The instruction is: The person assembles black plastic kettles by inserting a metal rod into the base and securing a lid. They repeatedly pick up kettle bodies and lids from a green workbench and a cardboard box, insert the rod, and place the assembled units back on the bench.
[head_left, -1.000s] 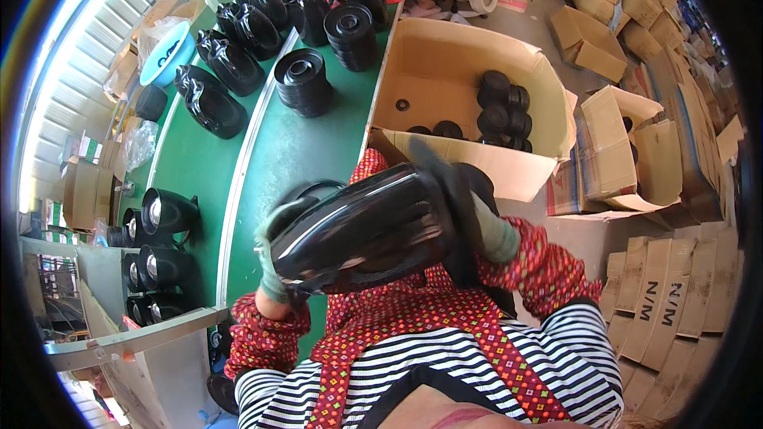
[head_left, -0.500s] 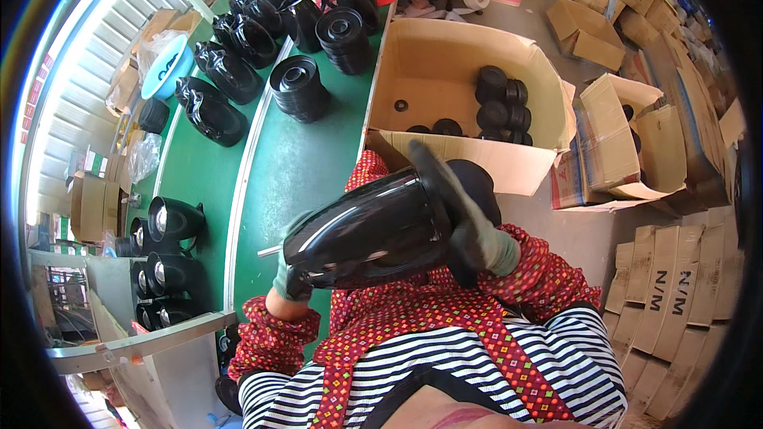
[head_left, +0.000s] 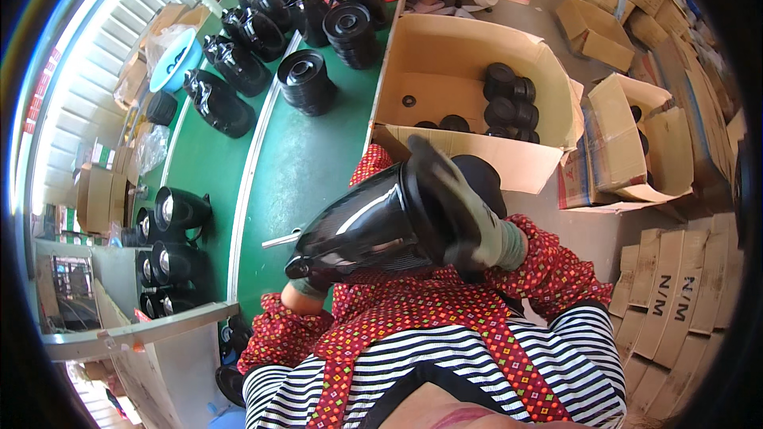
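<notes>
In front of my body a glossy black thermos jug (head_left: 358,222) lies tilted on its side in the air, its narrower end toward the left and its wide round end toward the right. My left hand (head_left: 312,292), gloved, supports the narrow end from below; its fingers are hidden behind the jug. My right hand (head_left: 469,214), in a grey-green glove, is wrapped over the wide end, its fingers slightly smeared by motion. Behind that hand shows a round black piece (head_left: 479,179); whether it touches the jug I cannot tell.
Black jugs (head_left: 238,63) and stacks of black round parts (head_left: 307,83) stand on the green bench (head_left: 282,159). More jugs (head_left: 179,208) lie at the left. An open carton (head_left: 445,40) with black discs sits ahead, another carton (head_left: 636,135) to the right. A metal rail (head_left: 143,334) is near my left.
My right hand has turned around the jug's wide end. The jug has shifted slightly and tilts more, with its narrow end lower, and my left hand is now more hidden behind it.
</notes>
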Tool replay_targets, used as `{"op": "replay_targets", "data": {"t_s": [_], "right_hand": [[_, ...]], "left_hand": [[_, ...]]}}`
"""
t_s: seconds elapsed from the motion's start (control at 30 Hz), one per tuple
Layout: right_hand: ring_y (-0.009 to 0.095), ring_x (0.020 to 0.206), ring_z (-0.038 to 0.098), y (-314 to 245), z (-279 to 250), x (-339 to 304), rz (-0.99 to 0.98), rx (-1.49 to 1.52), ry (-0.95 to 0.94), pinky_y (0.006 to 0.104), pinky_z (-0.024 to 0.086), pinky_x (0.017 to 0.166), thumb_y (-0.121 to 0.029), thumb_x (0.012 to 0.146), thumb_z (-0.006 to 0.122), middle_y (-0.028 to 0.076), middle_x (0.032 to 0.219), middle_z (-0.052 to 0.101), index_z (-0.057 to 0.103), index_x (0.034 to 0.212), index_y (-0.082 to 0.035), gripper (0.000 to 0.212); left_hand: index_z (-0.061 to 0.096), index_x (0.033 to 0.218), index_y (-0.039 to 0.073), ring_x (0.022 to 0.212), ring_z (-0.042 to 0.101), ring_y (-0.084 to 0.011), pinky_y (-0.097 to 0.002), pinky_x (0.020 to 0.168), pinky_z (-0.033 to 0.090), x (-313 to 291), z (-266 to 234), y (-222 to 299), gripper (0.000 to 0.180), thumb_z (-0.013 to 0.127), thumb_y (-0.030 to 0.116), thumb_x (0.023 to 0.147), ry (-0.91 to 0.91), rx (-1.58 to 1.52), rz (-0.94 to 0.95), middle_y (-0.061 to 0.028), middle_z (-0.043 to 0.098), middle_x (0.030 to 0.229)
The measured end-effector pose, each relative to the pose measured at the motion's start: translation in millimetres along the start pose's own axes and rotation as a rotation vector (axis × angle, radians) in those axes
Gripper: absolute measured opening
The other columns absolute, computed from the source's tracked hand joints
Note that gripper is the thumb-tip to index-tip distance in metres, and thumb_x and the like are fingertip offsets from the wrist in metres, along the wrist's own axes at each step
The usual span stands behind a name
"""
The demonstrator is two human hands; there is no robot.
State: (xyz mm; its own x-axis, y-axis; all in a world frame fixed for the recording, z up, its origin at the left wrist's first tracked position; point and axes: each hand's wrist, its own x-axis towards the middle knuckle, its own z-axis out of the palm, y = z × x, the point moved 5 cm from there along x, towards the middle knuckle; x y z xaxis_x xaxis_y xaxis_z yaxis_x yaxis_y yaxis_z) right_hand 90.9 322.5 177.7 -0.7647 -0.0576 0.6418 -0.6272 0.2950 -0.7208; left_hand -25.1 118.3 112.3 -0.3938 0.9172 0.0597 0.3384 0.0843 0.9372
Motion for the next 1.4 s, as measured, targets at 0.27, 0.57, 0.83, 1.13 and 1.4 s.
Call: {"op": "replay_targets", "data": {"t_s": [0.27,0.57,0.83,1.13,1.4], "right_hand": [[0.039,0.149,0.041,11.1,5.4,-3.1,0.103,0.160,0.249,0.0487,0.030,0.124,-0.045,0.096,0.069,0.026,0.158,0.042,0.048,0.153,0.002,0.078],[0.027,0.128,0.064,80.6,33.6,-43.4,0.565,1.185,0.432,0.0420,0.055,0.109,-0.034,0.109,0.056,0.016,0.146,0.061,0.046,0.153,0.002,0.057],[0.024,0.123,0.068,92.4,17.3,-32.4,0.558,0.500,0.275,0.0385,0.056,0.106,-0.018,0.090,0.082,0.015,0.137,0.068,0.057,0.143,0.001,0.061],[0.037,0.136,0.059,90.3,22.1,-54.6,0.605,1.172,0.363,0.0478,0.049,0.117,-0.041,0.110,0.041,0.024,0.152,0.054,0.043,0.155,0.002,0.062],[0.033,0.133,0.061,94.4,12.2,-68.3,0.772,0.983,0.565,0.0448,0.049,0.116,-0.054,0.111,0.024,0.021,0.150,0.058,0.048,0.152,0.002,0.074]], "left_hand": [[0.048,0.153,-0.001,0.136,0.057,-0.0308,-0.0463,0.115,0.049,-34.3,-7.5,-95.0,0.066,0.063,0.039,0.103,0.271,-0.676,-0.143,-0.0210,0.057,0.150],[0.060,0.141,-0.004,0.098,0.073,-0.0176,-0.0340,0.091,0.058,7.3,-48.1,38.1,0.065,0.085,0.017,0.084,0.356,0.141,-0.127,-0.0169,0.077,0.112],[0.049,0.151,0.003,0.144,0.045,-0.0479,-0.0573,0.117,0.039,-8.9,-26.0,124.9,0.111,0.103,0.038,0.059,0.430,0.572,0.257,-0.0273,0.045,0.157],[0.073,0.123,0.013,0.144,0.043,-0.0502,-0.0551,0.117,0.038,12.1,10.2,107.1,0.073,0.100,0.037,0.060,0.435,0.546,0.307,-0.0299,0.040,0.160],[0.078,0.116,0.010,0.136,0.053,-0.0450,-0.0500,0.113,0.046,4.2,8.0,74.6,0.058,0.100,0.024,0.064,0.514,0.301,0.256,-0.0291,0.044,0.154]]}}
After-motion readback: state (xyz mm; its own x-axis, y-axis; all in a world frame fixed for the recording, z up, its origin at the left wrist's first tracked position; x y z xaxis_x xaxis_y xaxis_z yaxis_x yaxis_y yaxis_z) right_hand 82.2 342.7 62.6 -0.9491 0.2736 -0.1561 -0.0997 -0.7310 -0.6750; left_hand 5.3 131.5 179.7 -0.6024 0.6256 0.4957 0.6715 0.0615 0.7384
